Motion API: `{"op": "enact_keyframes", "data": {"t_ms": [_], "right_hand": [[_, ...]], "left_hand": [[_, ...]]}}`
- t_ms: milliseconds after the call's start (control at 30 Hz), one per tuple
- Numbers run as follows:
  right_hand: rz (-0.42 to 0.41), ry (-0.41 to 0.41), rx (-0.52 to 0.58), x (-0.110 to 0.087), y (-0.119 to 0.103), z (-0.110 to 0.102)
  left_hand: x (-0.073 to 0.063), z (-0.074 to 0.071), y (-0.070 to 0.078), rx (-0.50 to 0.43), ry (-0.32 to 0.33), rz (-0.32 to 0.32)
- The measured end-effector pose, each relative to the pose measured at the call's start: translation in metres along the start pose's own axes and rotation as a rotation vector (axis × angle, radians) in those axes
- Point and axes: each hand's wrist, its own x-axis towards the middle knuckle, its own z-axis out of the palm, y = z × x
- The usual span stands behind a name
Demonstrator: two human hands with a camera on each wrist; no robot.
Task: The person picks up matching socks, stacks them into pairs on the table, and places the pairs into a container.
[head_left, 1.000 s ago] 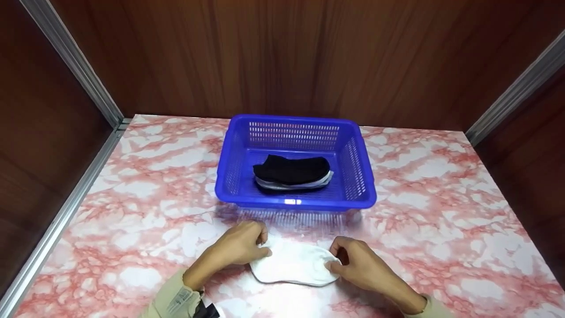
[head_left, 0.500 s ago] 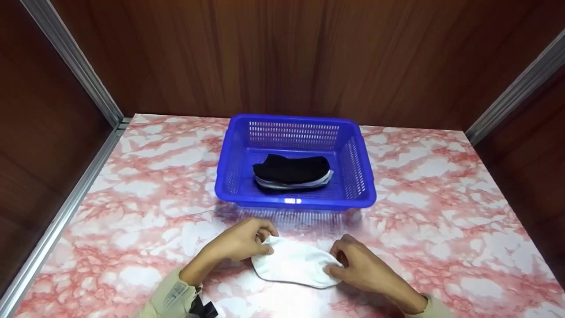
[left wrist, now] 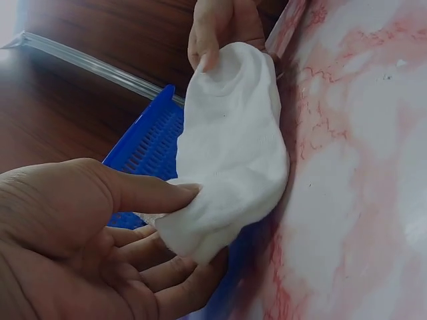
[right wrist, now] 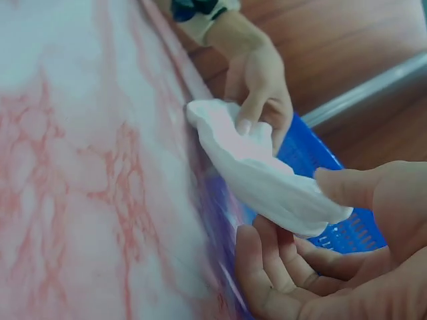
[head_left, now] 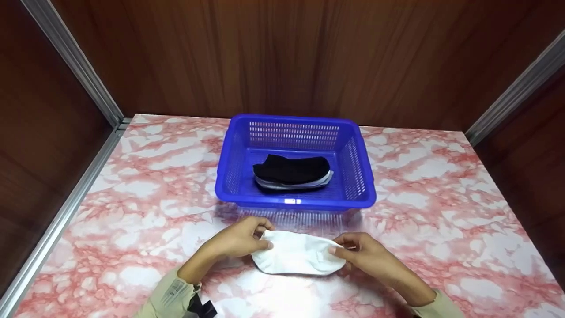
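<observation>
A white ankle sock (head_left: pixel 298 254) is stretched flat between both hands, in front of the basket. The left hand (head_left: pixel 240 238) pinches its cuff end, thumb on top and fingers beneath, as the left wrist view shows on the sock (left wrist: pixel 230 147). At the toe end, the right hand (head_left: pixel 368 256) pinches it between thumb and fingers; in the right wrist view the sock (right wrist: pixel 260 177) lies above the curled fingers (right wrist: pixel 267 267). Behind the hands stands a blue plastic basket (head_left: pixel 295 204), holding a stack of socks with a black sock (head_left: pixel 293 170) on top and lighter ones under it.
The table (head_left: pixel 441 221) has a red and white marbled top. Brown wood-grain panels (head_left: pixel 291 57) with metal edge strips (head_left: pixel 84 66) enclose it at the back and sides. A black strap (head_left: pixel 204 307) hangs by the left sleeve.
Both hands have lifted the white sock slightly and moved it a little toward the basket. The right hand has turned, its fingers now reaching under the toe. Basket and stack are unmoved.
</observation>
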Motion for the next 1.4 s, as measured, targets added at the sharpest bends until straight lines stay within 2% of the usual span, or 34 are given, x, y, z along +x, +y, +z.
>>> {"op": "enact_keyframes", "data": {"t_ms": [67, 167, 433, 600, 833, 900, 1033, 1233, 1400], "right_hand": [[0.034, -0.004, 0.051, 0.001, 0.0, -0.002], [0.031, 0.016, 0.087, 0.002, 0.001, -0.003], [-0.052, 0.144, 0.083, 0.004, 0.003, -0.005], [-0.108, 0.168, 0.101, 0.007, 0.006, -0.004], [-0.115, 0.152, 0.082, 0.007, 0.01, -0.009], [-0.106, 0.15, 0.085, 0.005, 0.007, -0.012], [-0.115, 0.175, 0.083, -0.003, -0.005, -0.017], [-0.196, 0.227, 0.06, -0.009, -0.035, -0.023], [-0.218, 0.25, 0.042, -0.009, -0.054, -0.032]], "left_hand": [[-0.001, 0.0, 0.0, 0.0, 0.014, -0.005], [0.0, -0.001, -0.001, -0.034, 0.008, 0.0], [0.002, -0.003, -0.004, -0.123, -0.029, 0.032], [0.003, -0.003, -0.007, -0.163, -0.031, 0.03], [0.003, -0.005, -0.012, -0.144, 0.076, -0.054], [0.002, -0.007, -0.012, -0.165, 0.079, -0.057], [-0.003, -0.015, -0.004, -0.203, 0.059, -0.03], [-0.011, -0.033, 0.015, -0.301, 0.012, 0.039], [-0.011, -0.049, 0.029, -0.245, 0.042, 0.081]]}}
